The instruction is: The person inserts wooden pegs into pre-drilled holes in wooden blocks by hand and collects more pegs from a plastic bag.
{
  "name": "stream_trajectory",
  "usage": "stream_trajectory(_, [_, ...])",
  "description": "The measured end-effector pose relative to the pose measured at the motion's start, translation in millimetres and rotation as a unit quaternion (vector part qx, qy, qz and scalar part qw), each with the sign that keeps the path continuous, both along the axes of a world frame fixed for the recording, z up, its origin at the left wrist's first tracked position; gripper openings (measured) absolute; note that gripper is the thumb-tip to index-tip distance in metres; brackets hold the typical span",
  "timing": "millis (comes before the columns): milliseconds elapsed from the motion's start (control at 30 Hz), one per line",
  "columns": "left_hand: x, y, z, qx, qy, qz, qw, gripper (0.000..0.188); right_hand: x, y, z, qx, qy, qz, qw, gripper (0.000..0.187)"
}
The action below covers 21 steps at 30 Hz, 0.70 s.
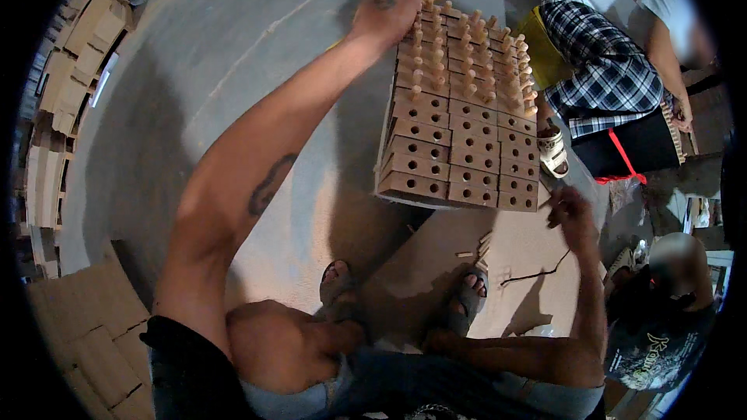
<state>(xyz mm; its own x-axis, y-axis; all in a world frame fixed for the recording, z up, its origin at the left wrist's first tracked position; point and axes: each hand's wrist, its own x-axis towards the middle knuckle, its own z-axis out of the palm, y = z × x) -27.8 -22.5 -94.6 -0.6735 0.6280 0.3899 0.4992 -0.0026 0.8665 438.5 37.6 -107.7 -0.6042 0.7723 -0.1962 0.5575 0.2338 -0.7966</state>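
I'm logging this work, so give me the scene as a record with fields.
Left hand: at the far left corner of the drilled blocks; grip unclear
Right hand: close to their near right corner; contact unclear
Pegs: standing in the far rows
Holes: unfilled in the near rows
Loose pegs: on cardboard, near the right sandal
Others: person in plaid, person in a dark top, both right

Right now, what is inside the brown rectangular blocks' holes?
Pale cylindrical wooden pegs stand in the far rows; the near holes show no pegs. Peg bottoms are hidden.
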Motion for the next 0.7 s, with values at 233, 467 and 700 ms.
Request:
stream_trajectory(233, [-7.3,-34.9,40.8,-0.018,-0.196,-0.166,0.966,0.050,-188.6,-60.1,169.7,0.168,0.069,0.310,0.933,0.008])
stream_trajectory(467, [14.3,-10.6,27.1,0.007,0.007,-0.107,0.994,0.046,-227.4,-53.5,152.3,0.316,0.093,0.294,0.897,0.014])
stream_trajectory(700, [5.6,12.7,10.6,0.102,0.033,-0.048,0.993,0.053,-241.5,-64.0,173.2,0.455,0.069,0.423,0.781,0.008])
